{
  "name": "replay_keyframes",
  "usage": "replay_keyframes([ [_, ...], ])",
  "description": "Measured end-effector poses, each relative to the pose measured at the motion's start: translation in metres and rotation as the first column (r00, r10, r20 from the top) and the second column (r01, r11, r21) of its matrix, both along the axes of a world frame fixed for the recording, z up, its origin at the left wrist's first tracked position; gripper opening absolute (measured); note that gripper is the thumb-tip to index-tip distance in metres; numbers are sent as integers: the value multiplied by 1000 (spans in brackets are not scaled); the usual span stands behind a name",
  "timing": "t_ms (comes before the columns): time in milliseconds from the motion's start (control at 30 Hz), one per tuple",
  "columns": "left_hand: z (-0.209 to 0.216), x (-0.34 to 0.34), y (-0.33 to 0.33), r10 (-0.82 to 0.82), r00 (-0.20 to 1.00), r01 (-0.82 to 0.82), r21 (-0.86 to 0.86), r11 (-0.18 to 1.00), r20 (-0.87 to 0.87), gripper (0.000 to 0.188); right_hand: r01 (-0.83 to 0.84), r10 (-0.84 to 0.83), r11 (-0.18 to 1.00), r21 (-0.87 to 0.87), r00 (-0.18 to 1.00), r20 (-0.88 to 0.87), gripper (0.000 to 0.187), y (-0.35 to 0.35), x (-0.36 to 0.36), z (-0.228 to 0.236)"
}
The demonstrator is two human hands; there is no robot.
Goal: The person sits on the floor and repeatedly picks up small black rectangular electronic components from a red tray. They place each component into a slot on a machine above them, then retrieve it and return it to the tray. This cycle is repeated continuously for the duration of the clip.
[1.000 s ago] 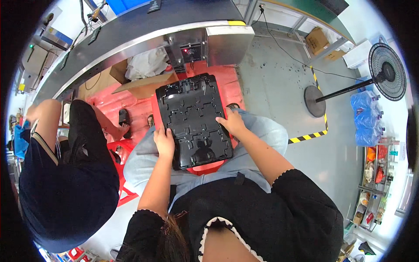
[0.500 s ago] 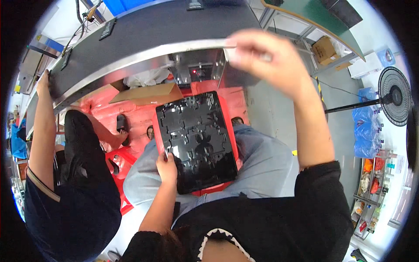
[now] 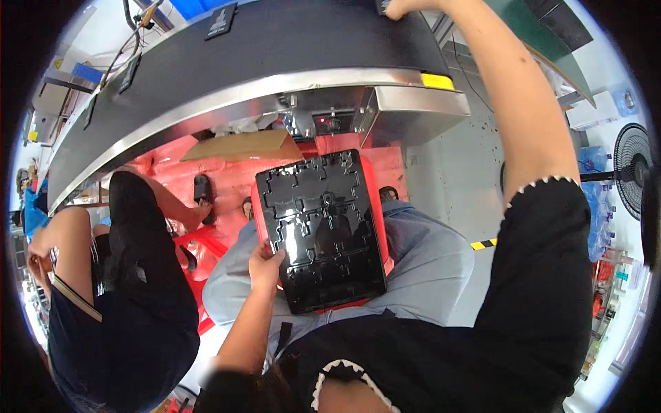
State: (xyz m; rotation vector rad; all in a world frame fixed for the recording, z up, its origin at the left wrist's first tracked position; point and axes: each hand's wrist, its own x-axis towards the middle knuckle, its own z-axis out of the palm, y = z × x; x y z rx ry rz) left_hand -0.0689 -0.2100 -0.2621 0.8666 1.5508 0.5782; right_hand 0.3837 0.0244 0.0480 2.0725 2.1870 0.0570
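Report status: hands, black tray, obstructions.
Left hand gripping black tray by left edge. Right hand at dark flat piece on belt, grip unclear. Metal conveyor edge between tray and right hand.

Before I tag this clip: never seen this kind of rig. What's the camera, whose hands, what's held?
No machine arm here: these are a person's own bare hands. The view is from the left of two fisheye cameras worn on their head, looking down, so straight edges bend.

The left hand holds the left edge of a black moulded tray over the lap, with something red showing beneath it.

The right hand reaches over the long black surface to a small dark piece; the frame cuts it off, so I can't tell whether its grip is closed. Another flat dark piece lies farther left. A co-worker sits at left.
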Motion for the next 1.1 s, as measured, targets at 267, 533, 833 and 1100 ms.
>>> replay_keyframes([
  [267,-2,0,-9,27,1000,-28,86,996,13,38,-225,555,733,642,743,-373,76,-162,-95,-38],
  [533,-10,-11,-8,-132,923,245,288,926,-361,43,-271,273,960,75,835,-478,93,-181,-138,-265],
  [833,57,111,21,-397,580,813,538,223,-711,57,-568,317,823,-6,468,-825,58,-215,-129,-117],
  [1100,32,145,20,-419,253,967,230,106,-872,54,-172,416,789,590,856,-306,78,-45,-21,-15],
])
